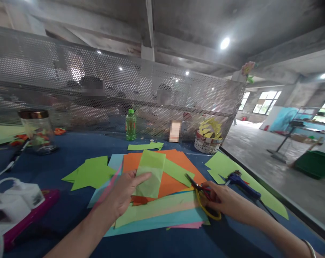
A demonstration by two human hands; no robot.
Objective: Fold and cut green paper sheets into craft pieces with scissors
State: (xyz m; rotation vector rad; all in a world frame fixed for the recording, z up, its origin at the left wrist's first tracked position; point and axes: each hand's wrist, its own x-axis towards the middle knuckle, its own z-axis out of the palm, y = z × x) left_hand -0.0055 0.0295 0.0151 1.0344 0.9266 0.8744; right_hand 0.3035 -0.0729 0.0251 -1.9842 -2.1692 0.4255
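My left hand (129,190) pinches a pale green sheet of paper (151,170) by its left side, thumb on top, above the pile. In my right hand (218,197) is a pair of scissors (198,187) with dark blades and yellow and red handles; the blades point up and left. Their tips lie close to a bright green paper strip (178,171), which rests on orange paper (175,156). Beneath are layered sheets in light green, blue (143,224) and pink (188,225). Whether the scissor tips touch the strip, I cannot tell.
Green paper pieces (91,173) lie left, more (270,197) right under a blue glue gun (244,185). Behind stand a green bottle (130,125), a basket (207,141), a glass jar (40,132) and a perforated screen (151,86). A magenta power strip (41,209) sits front left.
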